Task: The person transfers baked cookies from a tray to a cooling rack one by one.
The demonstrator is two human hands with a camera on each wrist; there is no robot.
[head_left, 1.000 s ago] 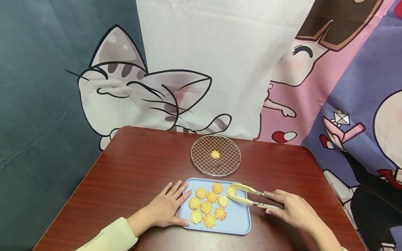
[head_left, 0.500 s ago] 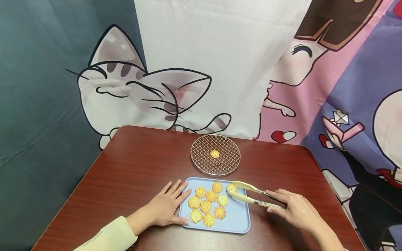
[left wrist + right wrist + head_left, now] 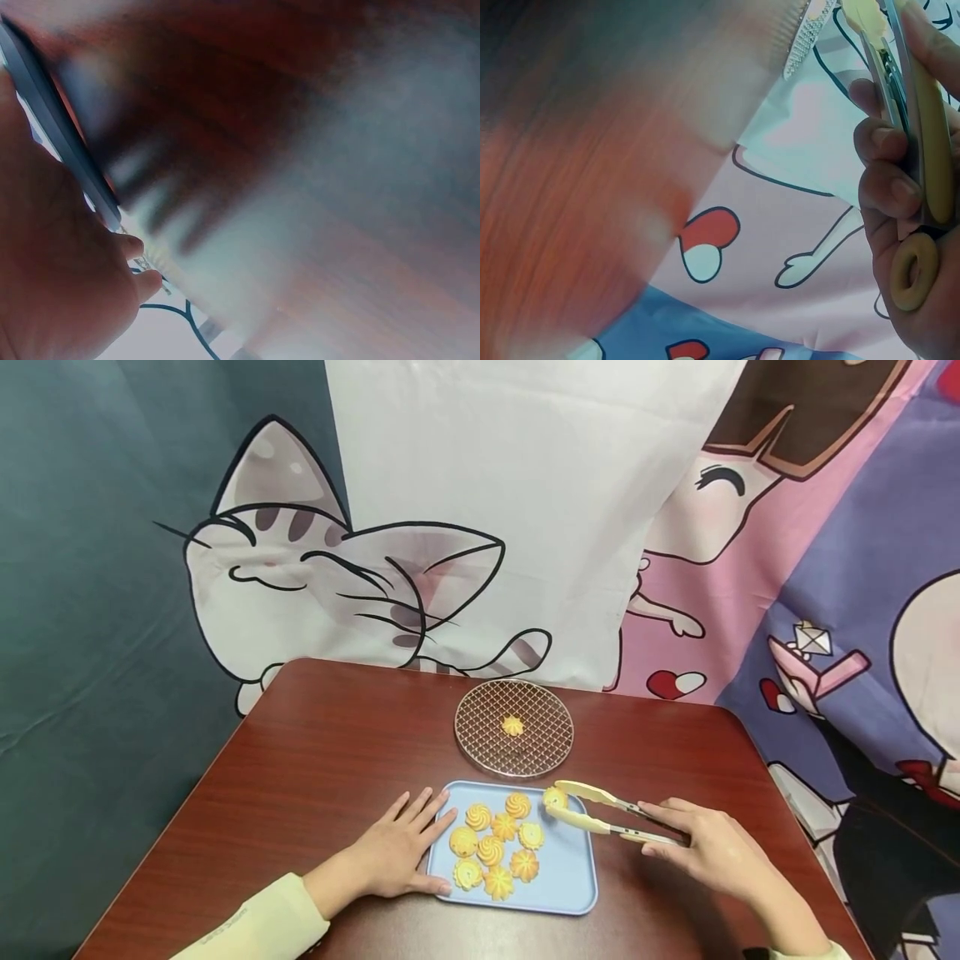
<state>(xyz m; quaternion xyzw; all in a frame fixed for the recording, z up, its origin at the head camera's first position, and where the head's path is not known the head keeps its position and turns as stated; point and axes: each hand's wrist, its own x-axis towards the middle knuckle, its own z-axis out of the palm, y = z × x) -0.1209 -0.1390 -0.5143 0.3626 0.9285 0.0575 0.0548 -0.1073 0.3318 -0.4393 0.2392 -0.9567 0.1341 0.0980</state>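
Note:
My right hand (image 3: pixel 712 843) grips a pair of tongs (image 3: pixel 618 832) with pale yellow tips and metal arms. Between the tips a cookie (image 3: pixel 555 797) is pinched over the far right corner of the blue tray (image 3: pixel 555 893). In the right wrist view, curled fingers (image 3: pixel 889 187) wrap the tongs' yellow handle (image 3: pixel 934 150). My left hand (image 3: pixel 390 852) lies with fingers spread, touching the tray's left edge. Several golden piped cookies (image 3: pixel 491 850) lie on the tray. The left wrist view shows part of the left hand (image 3: pixel 67 262) beside the tray's dark edge.
Behind the tray, a round wire rack (image 3: pixel 480 743) stands on the reddish-brown table (image 3: pixel 337 735) with one flower-shaped cookie (image 3: pixel 513 726) on it. A cartoon-printed cloth (image 3: pixel 570 485) hangs just beyond the table's far edge.
The tongs, first around the cookie at the tray's right, now hold it and have moved slightly away from me, with the right hand following. The left hand has stayed at the tray's edge.

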